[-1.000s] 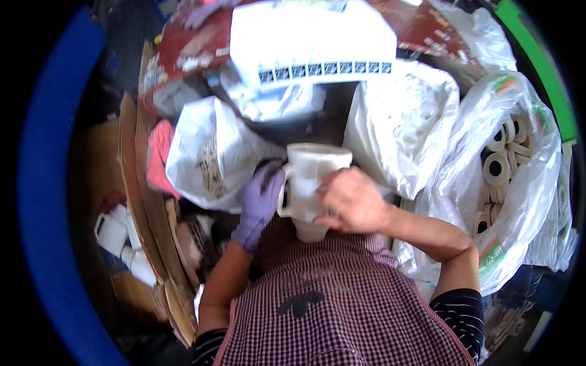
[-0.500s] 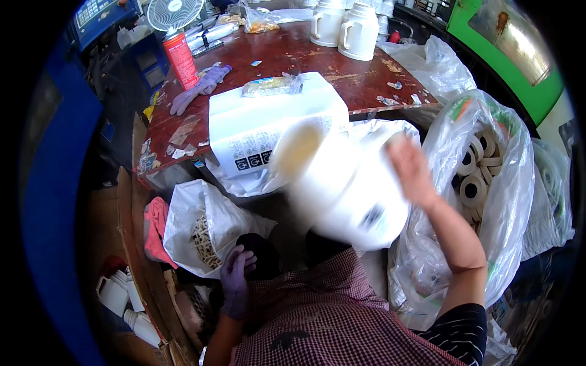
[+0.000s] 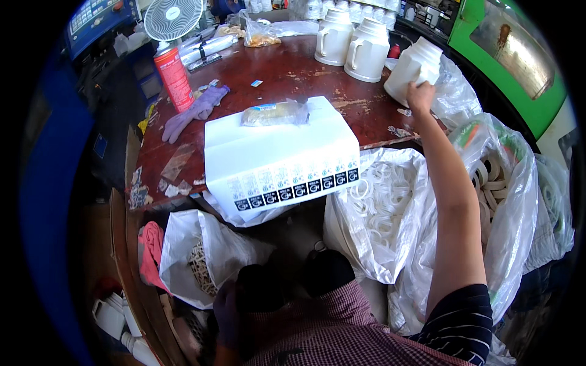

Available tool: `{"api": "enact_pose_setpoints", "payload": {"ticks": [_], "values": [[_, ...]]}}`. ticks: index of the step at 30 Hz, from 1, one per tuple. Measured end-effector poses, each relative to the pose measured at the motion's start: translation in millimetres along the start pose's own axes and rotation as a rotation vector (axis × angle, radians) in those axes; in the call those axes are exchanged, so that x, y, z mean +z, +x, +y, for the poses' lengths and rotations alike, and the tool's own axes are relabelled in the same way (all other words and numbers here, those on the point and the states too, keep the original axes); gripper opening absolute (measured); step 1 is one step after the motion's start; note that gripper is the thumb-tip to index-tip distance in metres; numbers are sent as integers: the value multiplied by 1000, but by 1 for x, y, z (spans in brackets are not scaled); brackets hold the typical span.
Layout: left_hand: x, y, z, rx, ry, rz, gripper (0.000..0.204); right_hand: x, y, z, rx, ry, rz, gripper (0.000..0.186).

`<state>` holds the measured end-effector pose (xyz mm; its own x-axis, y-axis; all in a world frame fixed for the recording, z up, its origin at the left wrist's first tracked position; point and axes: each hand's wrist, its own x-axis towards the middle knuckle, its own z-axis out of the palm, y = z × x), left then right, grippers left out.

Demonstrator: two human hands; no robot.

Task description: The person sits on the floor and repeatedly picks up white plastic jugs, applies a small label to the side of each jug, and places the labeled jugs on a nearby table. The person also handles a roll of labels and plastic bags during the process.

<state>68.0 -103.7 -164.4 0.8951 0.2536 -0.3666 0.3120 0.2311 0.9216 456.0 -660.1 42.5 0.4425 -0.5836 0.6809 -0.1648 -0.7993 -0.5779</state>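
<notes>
My right arm is stretched out to the table's far right corner. There my bare right hand (image 3: 421,97) is closed on a white plastic jug (image 3: 408,72), which leans slightly. Two similar white jugs, one farther back (image 3: 333,44) and one nearer (image 3: 366,56), stand upright to its left, handles toward the left. My left hand (image 3: 226,311), in a purple glove, is low beside my dark-clad knee, next to a white sack (image 3: 229,250) of small pale pieces. Shadow hides its fingers. In front of me, a white sheet of printed labels (image 3: 281,158) drapes over the table edge, with a clear packet (image 3: 274,114) on it.
On the worn red table (image 3: 287,76) lie a purple glove (image 3: 196,113) and a red spray can (image 3: 174,79); a fan (image 3: 173,17) stands behind. Below the right edge are a sack of white rings (image 3: 381,204) and a clear bag (image 3: 519,238) with cream-coloured rings.
My right hand has carried the white jug from above my lap to the far right table corner. My left hand has dropped lower, and my view has shifted.
</notes>
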Motion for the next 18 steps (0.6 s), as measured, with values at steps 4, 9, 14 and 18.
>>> {"api": "enact_pose_setpoints", "payload": {"ticks": [4, 9, 14, 18], "values": [[-3, 10, -16, -11, 33, 77, 33, 51, -15, -24, -6, 29, -74, 43], [4, 18, -19, -63, 66, 158, 33, 106, 5, -45, -56, 27, -168, 49], [11, 20, -17, 16, 359, 179, 36, 177, 40, -41, -202, 256, -659, 47], [3, 21, -21, 26, 268, 106, 34, 181, 35, 19, -370, 64, -880, 45]]}}
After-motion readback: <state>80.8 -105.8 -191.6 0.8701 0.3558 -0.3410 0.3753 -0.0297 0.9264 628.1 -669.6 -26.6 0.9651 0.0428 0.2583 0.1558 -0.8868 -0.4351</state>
